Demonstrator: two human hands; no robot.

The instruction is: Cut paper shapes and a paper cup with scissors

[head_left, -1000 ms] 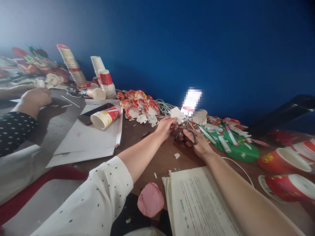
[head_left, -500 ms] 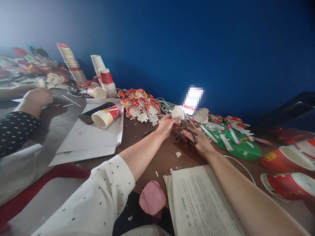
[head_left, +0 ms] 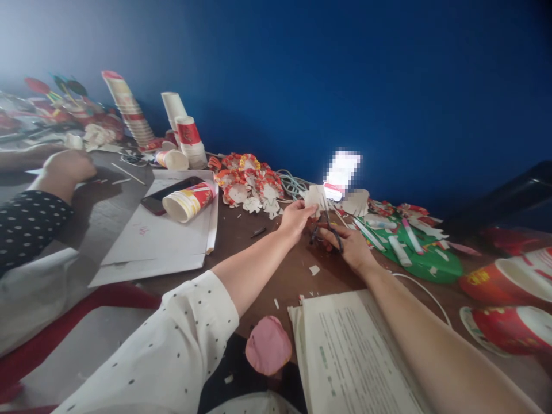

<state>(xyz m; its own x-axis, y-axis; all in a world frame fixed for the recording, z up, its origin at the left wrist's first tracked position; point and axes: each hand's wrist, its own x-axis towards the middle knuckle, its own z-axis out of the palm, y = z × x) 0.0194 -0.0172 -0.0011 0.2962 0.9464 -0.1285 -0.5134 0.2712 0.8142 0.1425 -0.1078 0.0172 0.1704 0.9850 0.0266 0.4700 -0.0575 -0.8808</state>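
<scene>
A piece of white paper (head_left: 314,196) is pinched between the thumb and fingers of my left hand (head_left: 297,218). My right hand (head_left: 350,246) grips a pair of dark-handled scissors (head_left: 330,230), whose blades point up and away, against the paper's right edge. Just beyond the paper, a bright propped screen (head_left: 342,172) leans by the blue wall. Small paper scraps (head_left: 314,269) lie on the brown table below my hands. Left of the paper sits a heap of cut red-and-white paper cup flowers (head_left: 250,181).
On the left, a paper cup (head_left: 187,202) and a phone (head_left: 157,201) rest on a white folder (head_left: 150,241). Cup stacks (head_left: 129,112) stand behind. Another person's hand (head_left: 71,167) is at far left. Markers lie on a green sheet (head_left: 431,261). A printed booklet (head_left: 340,345) lies in front.
The scissors' blades now stand more apart from the left fingers, along the paper's right side. Both hands otherwise keep nearly the same place; the whole view has shifted slightly.
</scene>
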